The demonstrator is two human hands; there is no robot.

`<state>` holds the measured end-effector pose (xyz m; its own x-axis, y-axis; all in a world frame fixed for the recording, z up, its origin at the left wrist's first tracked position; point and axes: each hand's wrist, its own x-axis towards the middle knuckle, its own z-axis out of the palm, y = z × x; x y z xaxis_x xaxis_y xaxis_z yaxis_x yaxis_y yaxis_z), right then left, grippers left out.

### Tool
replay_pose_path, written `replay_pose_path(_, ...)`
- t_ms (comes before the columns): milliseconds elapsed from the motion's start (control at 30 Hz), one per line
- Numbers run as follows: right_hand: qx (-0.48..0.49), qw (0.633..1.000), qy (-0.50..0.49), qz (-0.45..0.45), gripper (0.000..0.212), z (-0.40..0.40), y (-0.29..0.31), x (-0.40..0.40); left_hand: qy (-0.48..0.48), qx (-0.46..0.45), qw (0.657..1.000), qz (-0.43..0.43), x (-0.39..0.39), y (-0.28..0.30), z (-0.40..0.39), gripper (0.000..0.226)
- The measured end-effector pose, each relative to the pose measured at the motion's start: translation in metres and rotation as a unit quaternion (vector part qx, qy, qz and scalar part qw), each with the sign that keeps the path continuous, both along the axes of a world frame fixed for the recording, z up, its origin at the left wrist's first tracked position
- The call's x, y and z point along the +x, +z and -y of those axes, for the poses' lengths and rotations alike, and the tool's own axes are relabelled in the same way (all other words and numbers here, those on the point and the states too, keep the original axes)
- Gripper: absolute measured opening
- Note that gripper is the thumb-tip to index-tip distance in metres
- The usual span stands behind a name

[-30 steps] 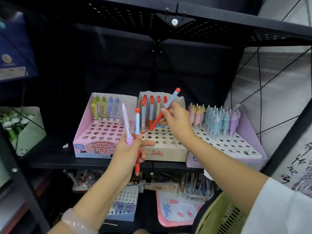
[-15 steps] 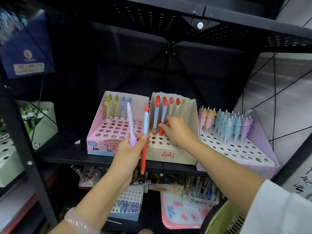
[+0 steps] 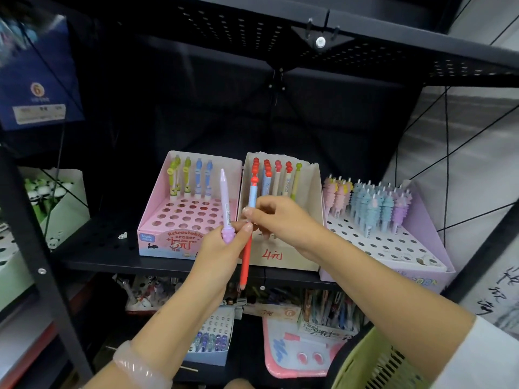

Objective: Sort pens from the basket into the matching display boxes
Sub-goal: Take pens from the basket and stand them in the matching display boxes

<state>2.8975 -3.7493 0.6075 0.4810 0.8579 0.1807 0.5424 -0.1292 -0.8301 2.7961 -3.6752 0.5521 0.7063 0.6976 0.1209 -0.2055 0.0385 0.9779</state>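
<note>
Two pens in left hand (image 3: pixel 222 248), fingers curled round lilac pen (image 3: pixel 225 200) and red-blue pen (image 3: pixel 248 234) | both just before beige box (image 3: pixel 283 256) | right hand (image 3: pixel 280 220) pinches red-blue barrel | likely light, stiff, smooth; grip mid-barrel

Stationery shop: priced pen display boxes (image 3: pixel 280 255)

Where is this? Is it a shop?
Probably a stationery shop: display boxes of pens stand on a black metal shelf, and the beige box has a handwritten price on its front.
</note>
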Motion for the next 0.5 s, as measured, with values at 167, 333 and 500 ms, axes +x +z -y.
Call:
replay_pose_path(167, 0.169, 0.978, -0.117, -0.04, 0.018, -0.001, 0.018, 0.015, 0.024, -0.034, 0.999, 0.003, -0.003, 0.001, -0.007, 0.012)
replay_pose_path(333, 0.171, 0.963, -0.17, 0.121, 0.014, -0.011, 0.016, 0.024, 0.006, -0.05, 0.999, -0.014, -0.008, -0.003, -0.013, 0.009)
replay_pose_path(500, 0.052, 0.975, -0.145, 0.159, 0.017, -0.024, -0.006, 0.018, 0.004, -0.054, 0.999, -0.007, -0.013, -0.003, -0.015, 0.013)
